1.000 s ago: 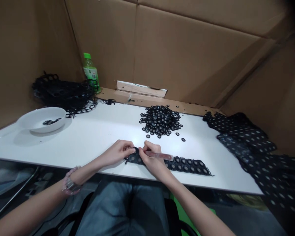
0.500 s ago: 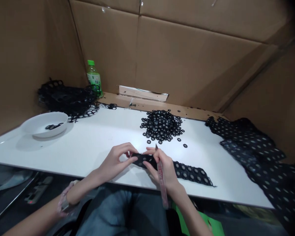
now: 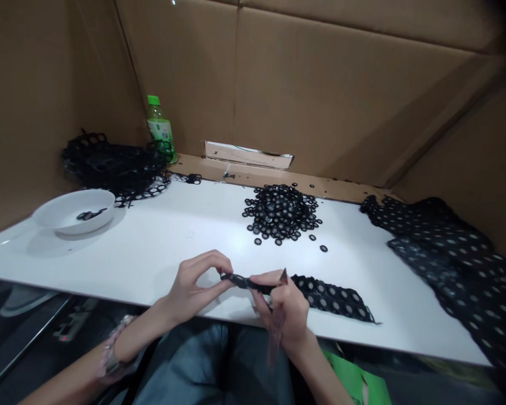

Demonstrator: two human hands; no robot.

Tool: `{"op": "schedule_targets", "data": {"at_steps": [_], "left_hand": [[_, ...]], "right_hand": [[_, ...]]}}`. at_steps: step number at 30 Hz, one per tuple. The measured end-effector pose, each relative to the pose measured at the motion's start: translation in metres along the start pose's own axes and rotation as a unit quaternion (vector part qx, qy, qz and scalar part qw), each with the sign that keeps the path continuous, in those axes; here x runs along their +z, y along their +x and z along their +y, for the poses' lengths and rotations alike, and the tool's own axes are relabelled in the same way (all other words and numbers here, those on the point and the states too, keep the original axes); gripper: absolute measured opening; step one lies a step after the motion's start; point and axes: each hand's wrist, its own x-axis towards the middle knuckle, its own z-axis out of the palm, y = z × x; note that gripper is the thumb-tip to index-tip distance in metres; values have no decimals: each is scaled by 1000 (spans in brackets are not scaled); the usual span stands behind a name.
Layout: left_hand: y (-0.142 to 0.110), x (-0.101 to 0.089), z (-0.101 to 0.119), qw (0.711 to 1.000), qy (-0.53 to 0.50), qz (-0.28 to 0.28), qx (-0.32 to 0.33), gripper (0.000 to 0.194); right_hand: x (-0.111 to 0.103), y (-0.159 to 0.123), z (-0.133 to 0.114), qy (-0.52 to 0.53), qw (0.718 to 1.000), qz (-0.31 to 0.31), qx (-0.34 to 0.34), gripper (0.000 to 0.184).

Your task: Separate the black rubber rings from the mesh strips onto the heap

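A black rubbery strip of round rings (image 3: 239, 280) is stretched between my hands just above the front of the table. My left hand (image 3: 196, 281) pinches its left end between thumb and fingers. My right hand (image 3: 284, 306) grips the strip further right. Tucked in the same hand is a slim tool with a pinkish see-through handle (image 3: 276, 332), its dark pointed tip up; it looks like a craft knife. To the right, a two-row length of ring sheet (image 3: 333, 297) lies flat; whether it joins the held strip is hidden by my right hand.
A heap of loose black rings (image 3: 280, 211) lies beyond my hands. At left stand a white bowl (image 3: 73, 219) with a few black pieces, a tangle of punched-out black webbing (image 3: 109, 163) and a green bottle (image 3: 161, 129). Uncut-looking ring sheets (image 3: 442, 253) cover the right side; cardboard walls (image 3: 320, 101) enclose the table.
The held strip has tipped from showing its face to nearly edge-on. My right hand has turned and shifted slightly right, tool with it. The whole view has moved a little.
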Motion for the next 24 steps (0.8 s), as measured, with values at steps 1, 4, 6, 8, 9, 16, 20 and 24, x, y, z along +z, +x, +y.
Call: {"op": "schedule_targets", "data": {"at_steps": [1,4,6,8,9,16,20,24], "left_hand": [[1,0,1,999,-27,-6,-41,8],[5,2,4,969,-154,-37,-188,5],[7,6,6,939,-221,-53,-257,7],[10,10,7,921,-250,-62,-294,9],[11,12,7,917,-253,-61,-303,11],[15,28,4,934,-225,-20,-277,26],[19,37,8,949,-184,-4,-257,30],[24,39,9,965,-137,-17,-224,19]], "right_hand": [[-2,5,-2,9,1000,16,14,34],[-7,20,-5,34,993,22,107,34],[-9,26,-5,50,985,-5,165,32],[-9,28,-4,55,978,-33,198,30],[-9,27,-4,57,976,-42,205,30],[-17,14,-2,155,957,-142,200,35],[-20,7,4,106,969,-125,185,41],[-20,3,7,77,969,-108,208,33]]}}
